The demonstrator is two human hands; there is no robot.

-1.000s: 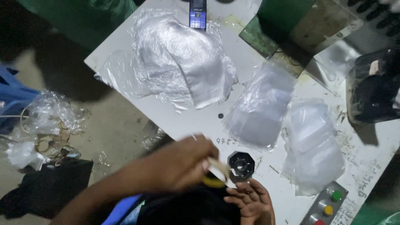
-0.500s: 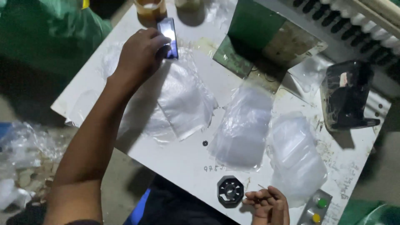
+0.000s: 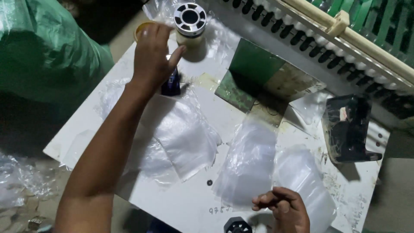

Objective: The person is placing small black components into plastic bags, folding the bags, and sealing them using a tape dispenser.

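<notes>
The left hand (image 3: 152, 54) reaches far over the white table (image 3: 189, 207), fingers loosely curled above a small dark bottle (image 3: 171, 84) near the jar (image 3: 189, 26). The right hand (image 3: 284, 209), fingers pressed together, rests on a plastic bag (image 3: 248, 162), maybe steadying it.

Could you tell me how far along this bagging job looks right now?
Done: nothing looks packed; the clear plastic bags lie flat on the white table. In hand: the left hand reaches over the dark bottle near the round part on a jar; the right hand rests by a bag. Left: the black part sits loose.
</notes>
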